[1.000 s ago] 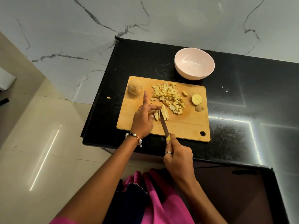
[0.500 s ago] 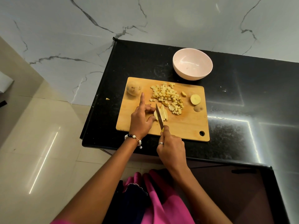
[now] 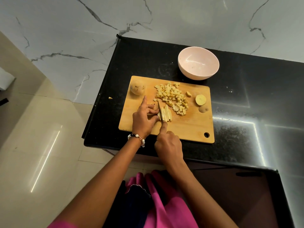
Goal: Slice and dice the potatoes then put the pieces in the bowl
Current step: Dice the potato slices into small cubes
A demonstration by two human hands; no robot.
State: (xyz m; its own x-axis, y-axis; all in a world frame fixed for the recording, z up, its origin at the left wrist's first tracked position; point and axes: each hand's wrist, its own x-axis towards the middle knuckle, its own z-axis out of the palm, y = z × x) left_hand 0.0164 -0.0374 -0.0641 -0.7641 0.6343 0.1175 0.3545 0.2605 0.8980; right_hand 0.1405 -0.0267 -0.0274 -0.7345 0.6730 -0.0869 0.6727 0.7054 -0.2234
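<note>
I see the wooden cutting board [image 3: 185, 129] flat on the black counter [image 3: 246, 99], near the counter's front-left corner. L hand [image 3: 144, 117] sits on the board w/ index finger pointing straight fwd, other fingers curled against the left end of a row of potato strips [image 3: 166, 114], pinning them. R hand [image 3: 169, 143] is clenched round the knife [image 3: 159, 112] handle, index finger laid along the blade spine; handle itself is hidden in the fist. Blade runs front-to-back, edge down in the strips just beside the L fingertips. Diced potato pile [image 3: 172, 97] lies on the board just behind and to the right of the strips. Whole unpeeled potato [image 3: 137, 87] rests at the board's rear-left corner. Two cut end pieces [image 3: 201, 99] lie near the board's right edge, one cut face up, plus a small scrap between them and the pile. Pink bowl [image 3: 198, 63] stands on the counter behind the board, apart from it, no potato in it. One stray piece [image 3: 110, 97] lies left of the counter edge.
</note>
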